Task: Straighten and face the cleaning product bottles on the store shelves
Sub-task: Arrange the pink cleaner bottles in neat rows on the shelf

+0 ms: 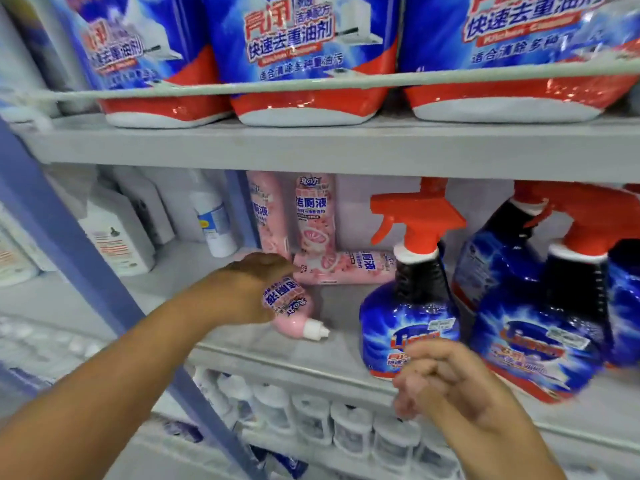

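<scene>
**Pink bottle upside down in your left hand**

Your left hand [258,285] is wrapped round a pink bottle [292,311] on the middle shelf [311,150], fingers curled about its body. The bottle sits inverted and tilted: its white cap [316,330] points down and toward you, just past your knuckles, while its base is hidden behind your hand. The long axis runs from the cap near the shelf's front lip up and back toward the rear.

Your right hand [446,379] hangs in front of the shelf edge, holding nothing, fingers loosely curled. It is lower and nearer you than the left, just before the blue spray bottle [408,327].

Just beyond your left hand a second pink bottle [346,268] lies on its side, long axis running left to right, one end close to your knuckles. Two more pink bottles [313,213] stand upright behind it.

The coming move likely turns on swinging the cap up and over so the held bottle stands label forward. The left hand is far nearer the lying bottle too.
</scene>
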The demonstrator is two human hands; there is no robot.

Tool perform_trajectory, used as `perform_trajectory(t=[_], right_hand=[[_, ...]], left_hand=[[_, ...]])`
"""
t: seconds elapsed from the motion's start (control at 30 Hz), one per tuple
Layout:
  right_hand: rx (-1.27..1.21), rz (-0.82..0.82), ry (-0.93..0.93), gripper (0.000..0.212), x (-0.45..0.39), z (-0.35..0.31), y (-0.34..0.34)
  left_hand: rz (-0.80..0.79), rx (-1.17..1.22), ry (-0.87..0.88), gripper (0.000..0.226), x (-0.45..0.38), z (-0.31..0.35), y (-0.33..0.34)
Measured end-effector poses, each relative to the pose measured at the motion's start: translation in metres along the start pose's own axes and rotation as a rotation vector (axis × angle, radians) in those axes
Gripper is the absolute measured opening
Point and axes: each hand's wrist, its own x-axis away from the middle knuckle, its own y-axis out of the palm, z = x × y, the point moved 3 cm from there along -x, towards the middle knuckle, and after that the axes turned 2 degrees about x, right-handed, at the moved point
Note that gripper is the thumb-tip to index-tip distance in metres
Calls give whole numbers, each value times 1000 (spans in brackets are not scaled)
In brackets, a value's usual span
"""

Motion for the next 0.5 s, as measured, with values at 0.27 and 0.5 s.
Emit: perform_trajectory(t=[0.27,0.5], right_hand=[[-21,205,200,17,-55,34,93],[-119,463,172,17,-113,48,126]], left_hand=[[-277,-269,107,92,-56,-35,41],[111,36,-144,93,-12,-51,40]])
